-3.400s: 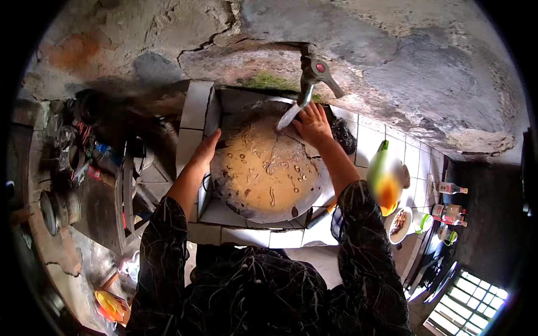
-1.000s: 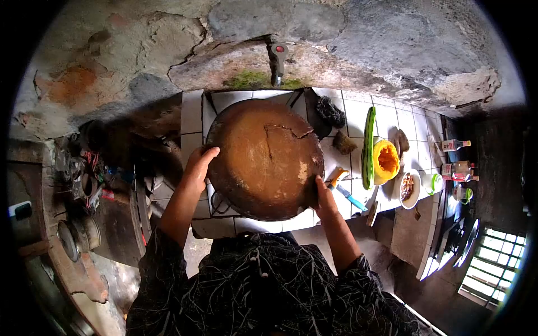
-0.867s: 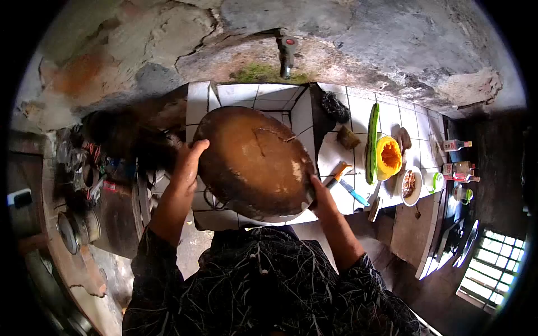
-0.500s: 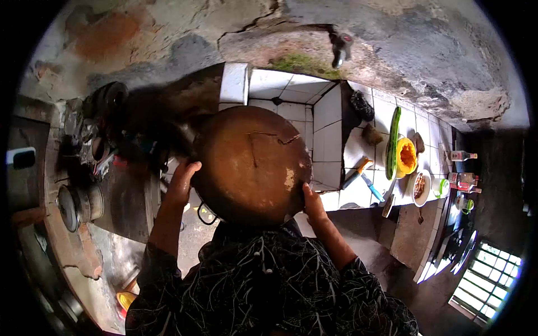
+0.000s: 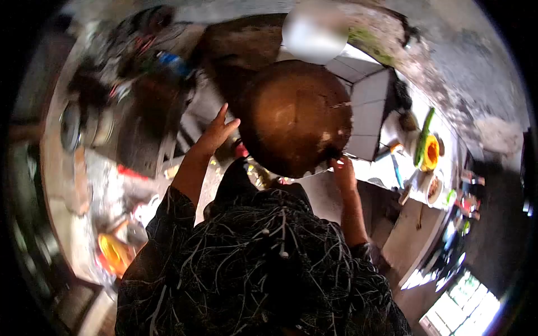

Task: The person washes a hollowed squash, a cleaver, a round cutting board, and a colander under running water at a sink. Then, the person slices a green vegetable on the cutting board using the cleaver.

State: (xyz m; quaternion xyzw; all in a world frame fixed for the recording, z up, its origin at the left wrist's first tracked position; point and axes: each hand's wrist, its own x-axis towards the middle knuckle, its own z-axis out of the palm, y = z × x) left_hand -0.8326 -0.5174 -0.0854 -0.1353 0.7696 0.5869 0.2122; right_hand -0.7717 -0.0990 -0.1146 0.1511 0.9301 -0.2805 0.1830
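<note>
A large round wok (image 5: pixel 297 117), brown inside with pale worn patches, is tilted toward me at the edge of the white-tiled basin. My right hand (image 5: pixel 343 171) grips its lower right rim, with the fingertips partly hidden in shadow. Beside the left rim is my left hand (image 5: pixel 217 134), its index finger and thumb stretched apart. It looks just clear of the metal, though blur makes contact hard to judge. The wok covers much of the tiled basin (image 5: pixel 367 112).
A blurred white round object (image 5: pixel 315 31) is beyond the wok. Along the right counter lie a long green vegetable (image 5: pixel 424 137), a cut pumpkin (image 5: pixel 430 152), a blue-bladed knife (image 5: pixel 397 171) and a bowl of food (image 5: pixel 434 189). Lidded pots (image 5: pixel 71 126) stand left.
My left hand has come off the wok's left rim and spread its fingers. The view has shifted, so the wok appears higher and farther right. A white round object now shows at the top.
</note>
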